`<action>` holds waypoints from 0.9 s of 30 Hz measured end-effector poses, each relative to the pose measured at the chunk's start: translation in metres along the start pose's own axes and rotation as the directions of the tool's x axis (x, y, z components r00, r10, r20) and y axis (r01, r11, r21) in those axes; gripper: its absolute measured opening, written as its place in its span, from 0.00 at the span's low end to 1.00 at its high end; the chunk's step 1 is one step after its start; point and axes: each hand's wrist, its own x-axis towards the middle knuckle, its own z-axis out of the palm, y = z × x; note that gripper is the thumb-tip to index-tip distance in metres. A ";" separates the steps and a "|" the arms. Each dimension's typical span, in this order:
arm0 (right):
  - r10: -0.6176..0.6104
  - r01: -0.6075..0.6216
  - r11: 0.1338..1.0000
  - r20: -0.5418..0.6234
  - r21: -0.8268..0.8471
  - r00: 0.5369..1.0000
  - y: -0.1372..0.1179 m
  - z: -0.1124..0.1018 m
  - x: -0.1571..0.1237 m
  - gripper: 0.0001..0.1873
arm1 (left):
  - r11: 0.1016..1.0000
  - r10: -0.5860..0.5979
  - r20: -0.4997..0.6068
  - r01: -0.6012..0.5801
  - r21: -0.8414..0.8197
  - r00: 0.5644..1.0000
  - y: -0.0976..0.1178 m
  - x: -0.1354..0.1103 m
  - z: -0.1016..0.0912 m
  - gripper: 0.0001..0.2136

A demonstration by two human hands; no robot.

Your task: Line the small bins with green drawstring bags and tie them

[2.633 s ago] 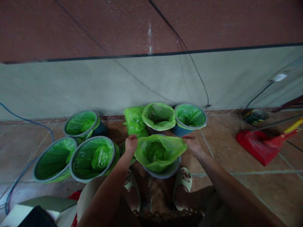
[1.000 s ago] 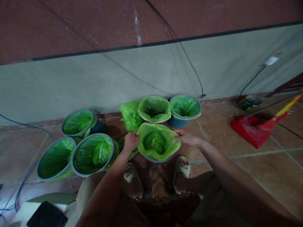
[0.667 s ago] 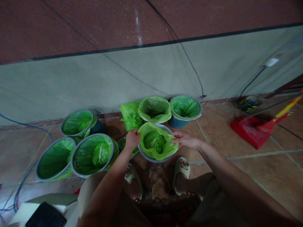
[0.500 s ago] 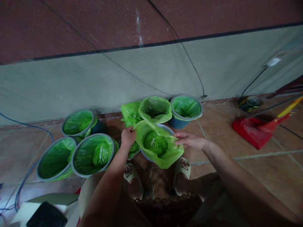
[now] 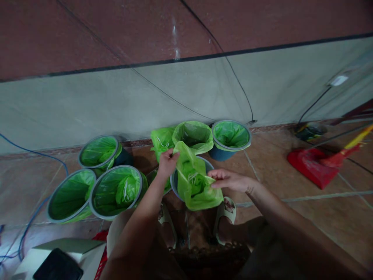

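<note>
The green bag sits half out of the bin at 6 o'clock on the floor. Left hand pinches its 11 o'clock edge; right hand grips its 3 o'clock edge. Thin film looks light, limp and slippery; best held at the hem.

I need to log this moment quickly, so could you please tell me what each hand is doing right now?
Left hand: closed, pinching the upper edge of the green bag.
Right hand: fingers on the bag's right edge; firm grip cannot be told.
</note>
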 end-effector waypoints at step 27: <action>-0.056 -0.586 0.331 -0.635 -0.740 0.770 0.030 -0.003 0.041 0.15 | 0.382 -0.503 0.295 -0.097 0.919 0.812 -0.029 -0.027 0.010 0.24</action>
